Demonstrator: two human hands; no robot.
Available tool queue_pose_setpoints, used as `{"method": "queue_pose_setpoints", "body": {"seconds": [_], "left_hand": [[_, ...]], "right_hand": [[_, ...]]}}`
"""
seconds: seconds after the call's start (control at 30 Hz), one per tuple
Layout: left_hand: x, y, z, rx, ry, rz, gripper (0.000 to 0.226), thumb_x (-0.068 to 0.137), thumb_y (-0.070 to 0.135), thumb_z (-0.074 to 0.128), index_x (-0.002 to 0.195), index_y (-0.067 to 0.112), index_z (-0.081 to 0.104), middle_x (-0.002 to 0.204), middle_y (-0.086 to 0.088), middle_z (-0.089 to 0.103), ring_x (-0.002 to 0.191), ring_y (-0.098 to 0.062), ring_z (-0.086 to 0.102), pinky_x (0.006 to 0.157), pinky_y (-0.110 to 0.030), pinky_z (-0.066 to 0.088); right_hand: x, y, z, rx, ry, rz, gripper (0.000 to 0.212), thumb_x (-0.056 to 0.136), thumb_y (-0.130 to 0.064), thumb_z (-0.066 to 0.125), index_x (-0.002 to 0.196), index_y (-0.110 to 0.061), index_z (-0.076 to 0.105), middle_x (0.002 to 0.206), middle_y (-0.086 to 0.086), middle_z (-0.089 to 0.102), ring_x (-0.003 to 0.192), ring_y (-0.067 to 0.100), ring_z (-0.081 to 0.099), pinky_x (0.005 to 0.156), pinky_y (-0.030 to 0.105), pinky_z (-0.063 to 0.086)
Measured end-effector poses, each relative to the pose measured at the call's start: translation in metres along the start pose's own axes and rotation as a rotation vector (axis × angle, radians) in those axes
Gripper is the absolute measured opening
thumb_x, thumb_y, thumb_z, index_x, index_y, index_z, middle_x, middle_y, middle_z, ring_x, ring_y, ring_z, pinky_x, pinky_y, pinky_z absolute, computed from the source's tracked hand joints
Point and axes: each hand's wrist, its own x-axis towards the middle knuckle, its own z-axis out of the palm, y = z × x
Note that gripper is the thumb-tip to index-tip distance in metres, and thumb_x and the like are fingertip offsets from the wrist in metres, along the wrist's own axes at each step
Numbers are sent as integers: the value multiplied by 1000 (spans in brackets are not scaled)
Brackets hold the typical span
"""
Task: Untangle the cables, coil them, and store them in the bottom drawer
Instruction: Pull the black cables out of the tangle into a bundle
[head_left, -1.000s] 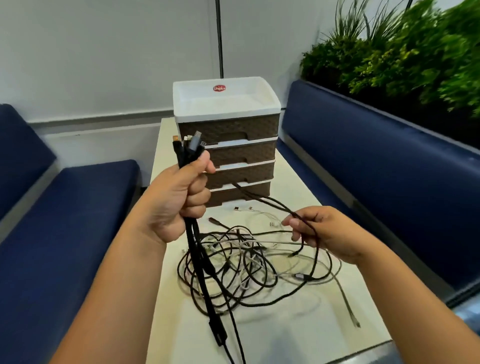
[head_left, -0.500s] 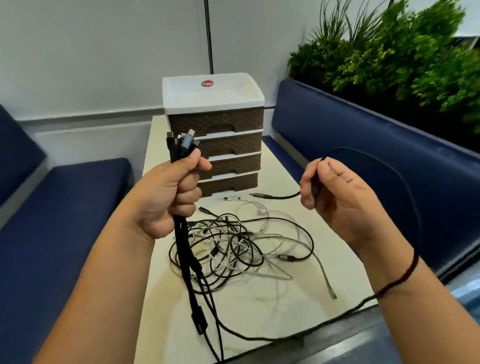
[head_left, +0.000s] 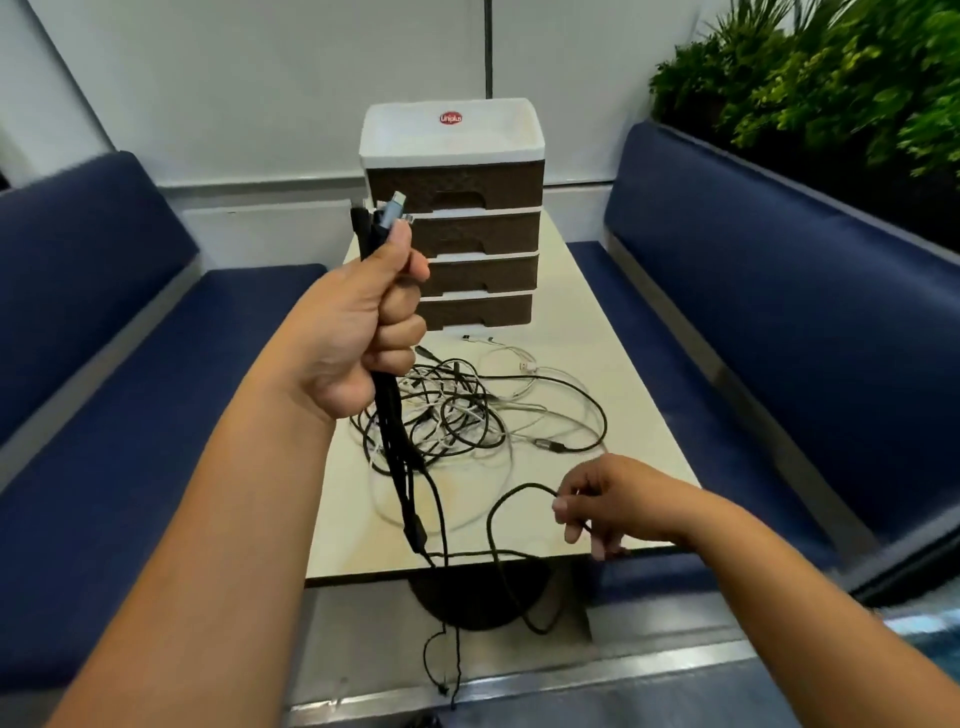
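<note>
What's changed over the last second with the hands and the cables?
The right hand lifted a black cable up out of the tangle, then came down to the table's near edge, still pinching it; that cable now hangs over the edge in loops. The left hand kept its grip on the bundle of cable ends, held upright. The cable pile remains on the table and the drawer unit stays closed.

Bare forearms; sleeveless, unadorned hands (head_left: 363, 332)
</note>
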Motion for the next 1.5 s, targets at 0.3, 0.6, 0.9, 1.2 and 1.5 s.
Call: {"method": "queue_pose_setpoints", "body": {"seconds": [0.3,0.6,0.9,1.2,1.5], "left_hand": [[-32,1,39,-50,-8,50,39,97,51,41,70,24,41,48,11,17,38,-2,12,33,-14,11],[-34,-5,79,-208,-42,117,44,99,49,42,63,26,30,46,10,16,39,-4,10,34,-17,9],[-25,-7,48,-319,119,177,45,98,50,42,62,25,31,46,9,16,39,-4,10,33,-16,10],[5,-25,18,-327,182,125,43,98,48,44,63,26,31,49,9,15,39,-4,12,35,-17,9],[48,-29,-28,-342,195,40,44,98,49,44,62,26,33,47,10,18,38,-3,13,35,-16,9]], "right_hand": [[-19,0,10,-489,88,-138,54,88,3,46,133,-27,54,130,-7,59,106,10,58,90,21,44],[-42,-66,66,566,-20,-619,10,90,-15,67,87,-9,60,62,5,60,51,13,58,57,19,49],[-11,-18,92,499,-104,-365,32,94,-40,61,70,-21,50,61,4,49,50,18,44,53,29,34],[22,0,80,280,-287,-325,30,91,-43,63,79,-17,54,76,9,62,67,15,57,74,30,46],[110,-33,38,674,33,-160,31,97,-38,54,107,-12,67,98,5,69,89,17,63,79,32,48]]}}
